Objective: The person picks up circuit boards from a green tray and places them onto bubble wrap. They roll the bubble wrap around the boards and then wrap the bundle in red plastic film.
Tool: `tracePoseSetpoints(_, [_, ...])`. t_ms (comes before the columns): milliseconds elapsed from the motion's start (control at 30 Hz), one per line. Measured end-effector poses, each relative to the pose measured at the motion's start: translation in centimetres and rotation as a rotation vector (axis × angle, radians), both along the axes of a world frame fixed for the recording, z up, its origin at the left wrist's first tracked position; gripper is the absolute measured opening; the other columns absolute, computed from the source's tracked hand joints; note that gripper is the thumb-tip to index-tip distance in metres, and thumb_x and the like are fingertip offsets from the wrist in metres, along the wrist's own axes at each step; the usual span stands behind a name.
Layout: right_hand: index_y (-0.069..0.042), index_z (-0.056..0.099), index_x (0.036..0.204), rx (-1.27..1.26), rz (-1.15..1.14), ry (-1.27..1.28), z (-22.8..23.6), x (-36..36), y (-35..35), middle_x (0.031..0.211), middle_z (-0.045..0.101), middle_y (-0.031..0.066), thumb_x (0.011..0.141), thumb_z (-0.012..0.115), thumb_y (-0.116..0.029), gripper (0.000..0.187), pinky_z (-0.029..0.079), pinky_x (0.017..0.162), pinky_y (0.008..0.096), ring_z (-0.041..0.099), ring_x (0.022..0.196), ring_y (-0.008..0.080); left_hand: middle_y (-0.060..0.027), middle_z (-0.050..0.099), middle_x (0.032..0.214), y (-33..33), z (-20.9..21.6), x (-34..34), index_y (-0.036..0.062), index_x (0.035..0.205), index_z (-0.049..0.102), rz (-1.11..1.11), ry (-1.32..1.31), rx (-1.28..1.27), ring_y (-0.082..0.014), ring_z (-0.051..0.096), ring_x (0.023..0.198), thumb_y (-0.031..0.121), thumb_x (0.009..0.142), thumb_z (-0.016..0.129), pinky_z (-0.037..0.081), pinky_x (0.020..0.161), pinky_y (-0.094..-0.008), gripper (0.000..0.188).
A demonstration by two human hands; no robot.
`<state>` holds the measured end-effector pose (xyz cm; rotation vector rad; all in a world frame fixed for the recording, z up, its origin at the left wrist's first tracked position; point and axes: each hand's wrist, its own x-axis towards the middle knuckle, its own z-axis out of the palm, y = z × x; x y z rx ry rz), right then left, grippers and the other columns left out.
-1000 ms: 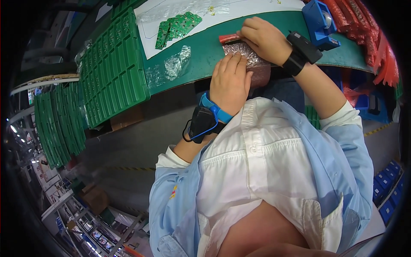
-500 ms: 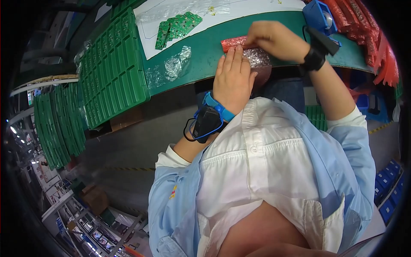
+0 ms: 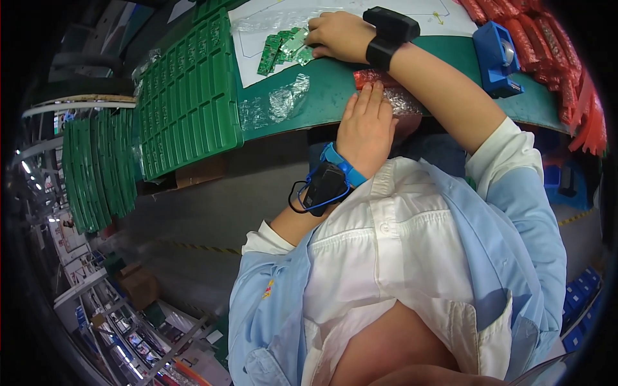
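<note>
My left hand (image 3: 368,125) lies with fingers stretched flat over a red bubble-wrap roll (image 3: 373,79) at the table's near edge. Clear bubble wrap (image 3: 404,101) sticks out beside it, partly under my right forearm. Reaching across to the far side, my right hand (image 3: 342,37) has its fingers bent and closed at the right edge of a green circuit board (image 3: 297,46), which looks paler and tilted. More green circuit boards (image 3: 269,54) lie overlapping just left of it on a white sheet (image 3: 250,72).
A large green compartment tray (image 3: 193,103) stands at the left, with stacked green trays (image 3: 96,170) beyond. Crumpled clear plastic (image 3: 286,100) lies before the boards. At the right are a blue tape dispenser (image 3: 494,61) and a heap of red bubble-wrap pieces (image 3: 547,48).
My right hand has left the red roll and moved far left to the circuit boards, where it grips one. My left hand stays on the roll. The view has shifted slightly.
</note>
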<state>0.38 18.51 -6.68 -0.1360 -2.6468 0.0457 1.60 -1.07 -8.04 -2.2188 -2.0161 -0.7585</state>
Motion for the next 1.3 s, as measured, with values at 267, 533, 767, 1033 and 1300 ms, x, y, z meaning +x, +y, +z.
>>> tracePoseSetpoints(267, [-0.004,0.058,0.088,-0.459,-0.06,-0.033,1.3,3.4,-0.1,0.088,0.064,0.0126,0.084,0.067,-0.02,0.019,0.048,0.072,0.0414,0.062,0.083,0.0328,-0.0208,0.052,0.131,0.1,-0.2,-0.1,-0.0012,0.112,0.056,-0.029,-0.015,0.01,-0.0367,0.049,0.123,0.018,0.082,0.066,0.038,0.102,-0.0484,0.036])
tracePoseSetpoints(533, [-0.004,0.055,0.1,-0.417,-0.206,-0.057,1.1,12.9,-3.5,0.087,0.064,0.015,0.083,0.068,-0.017,0.026,0.049,0.072,0.0392,0.062,0.083,0.0354,-0.0208,0.052,0.131,0.0,-0.3,-0.3,-0.0007,0.112,0.056,-0.023,-0.006,0.004,-0.0364,0.049,0.123,0.019,0.083,0.066,0.038,0.102,-0.0486,0.037])
tracePoseSetpoints(767, [-0.002,0.061,0.099,-0.361,-0.043,0.151,0.0,13.6,-4.4,0.101,0.068,0.012,0.078,0.071,-0.01,0.024,0.05,0.08,0.0383,0.063,0.092,0.0332,-0.0209,0.053,0.13,-0.1,-0.1,-0.2,-0.0007,0.112,0.056,-0.019,0.003,-0.001,-0.0362,0.049,0.123,0.019,0.082,0.067,0.038,0.102,-0.0488,0.037])
tracePoseSetpoints(1033, [-0.001,0.066,0.091,-0.486,-0.03,0.074,-0.4,13.4,-4.1,0.105,0.068,0.0134,0.081,0.069,-0.012,0.015,0.049,0.083,0.0402,0.064,0.092,0.0324,-0.0219,0.051,0.13,-0.3,0.1,-0.3,0.0007,0.113,0.057,-0.019,-0.206,-0.009,-0.0374,0.05,0.119,0.017,0.08,0.068,0.04,0.1,-0.0484,0.038])
tracePoseSetpoints(1300, [-0.003,0.064,0.108,-0.497,-0.139,-0.02,0.3,13.4,-3.5,0.105,0.061,0.0137,0.088,0.062,-0.012,0.022,0.047,0.086,0.0401,0.059,0.095,0.032,-0.025,0.048,0.133,-0.1,-0.1,-0.2,0.0003,0.115,0.057,-0.031,-0.028,0.033,-0.039,0.051,0.117,0.016,0.081,0.068,0.041,0.1,-0.0478,0.039])
